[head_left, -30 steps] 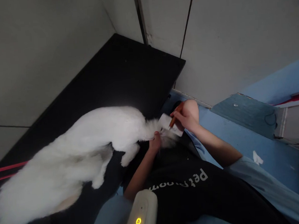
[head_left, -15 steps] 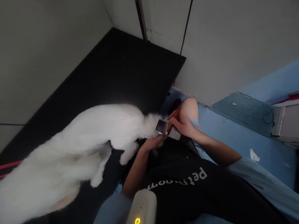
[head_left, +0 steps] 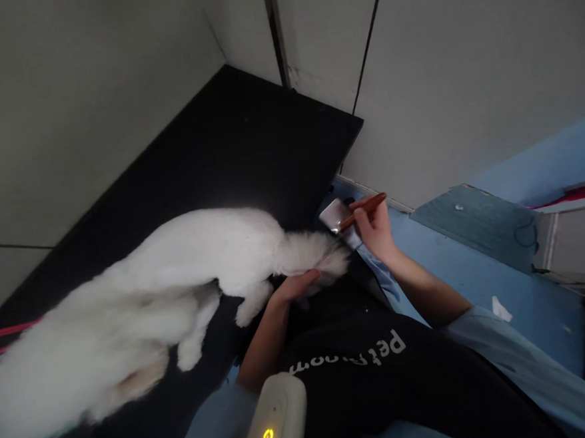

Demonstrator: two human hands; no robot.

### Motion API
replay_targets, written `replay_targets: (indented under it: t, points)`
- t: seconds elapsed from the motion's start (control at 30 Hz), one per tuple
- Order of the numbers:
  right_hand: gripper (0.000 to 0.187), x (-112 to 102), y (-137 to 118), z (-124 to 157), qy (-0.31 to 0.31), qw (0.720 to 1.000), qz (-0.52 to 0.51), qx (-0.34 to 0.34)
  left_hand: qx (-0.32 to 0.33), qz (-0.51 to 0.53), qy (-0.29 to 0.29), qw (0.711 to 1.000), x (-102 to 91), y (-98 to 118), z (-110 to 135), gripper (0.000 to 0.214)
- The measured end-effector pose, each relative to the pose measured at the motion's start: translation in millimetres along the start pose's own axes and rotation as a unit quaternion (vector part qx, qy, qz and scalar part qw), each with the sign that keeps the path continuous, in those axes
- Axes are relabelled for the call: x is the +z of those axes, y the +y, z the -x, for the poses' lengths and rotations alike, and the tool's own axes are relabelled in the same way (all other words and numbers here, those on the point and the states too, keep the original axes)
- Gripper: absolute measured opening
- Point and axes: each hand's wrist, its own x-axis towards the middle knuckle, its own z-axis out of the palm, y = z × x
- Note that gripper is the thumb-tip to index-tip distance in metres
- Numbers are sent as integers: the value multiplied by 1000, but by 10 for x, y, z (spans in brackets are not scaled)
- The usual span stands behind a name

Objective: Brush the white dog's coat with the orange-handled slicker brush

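A white dog (head_left: pixel 199 245) is on a black table (head_left: pixel 246 135), its rear toward me and its head end at the lower left. My left hand (head_left: pixel 300 285) is closed around the underside of its fluffy tail (head_left: pixel 315 251); some fingers are hidden by the fur. A slicker brush with a wooden handle (head_left: pixel 369 208) is gripped in my right hand (head_left: pixel 375 230). The brush's flat metal head (head_left: pixel 336 216) is just beyond the tail tip, apart from the fur.
Red straps (head_left: pixel 10 330) run in from the left edge near the dog. A pale device with a yellow light (head_left: pixel 274 420) juts up at the bottom. Grey walls (head_left: pixel 452 68) stand behind the table. A white scrap (head_left: pixel 502 308) lies on the blue floor (head_left: pixel 455 248).
My right hand has moved the slicker brush from over the tail out to its far side, and its handle now points up right. The tail shows fully now, still in my left hand.
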Motion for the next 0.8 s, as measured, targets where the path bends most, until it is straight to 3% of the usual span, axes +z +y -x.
replay_targets:
  t: [0.1, 0.23, 0.33, 0.5, 0.6, 0.73, 0.8]
  points:
    - [18, 28, -88, 46, -89, 996, -12, -8, -21, 4, 6, 1000, 7, 34, 19, 7]
    - [16, 39, -175, 70, -40, 999, 2, -2, -21, 0, 14, 1000, -3, 62, 20, 6]
    - [18, 26, -183, 54, -107, 994, -9, -16, -25, -6, 20, 999, -9, 62, 21, 9]
    - [17, 39, -138, 44, -15, 1000, 17, 8, -31, -17, 24, 999, 10, 61, 26, 8]
    - [17, 86, -102, 48, -77, 997, -10, 14, -33, -17, 30, 999, 19, 79, 26, 10]
    - [16, 86, -81, 40, -17, 999, 10, 24, -23, -12, 23, 999, 28, 102, 28, 12]
    - [16, 76, -77, 54, -38, 999, 0, 9, -23, -8, 17, 1000, 38, 112, 28, 12]
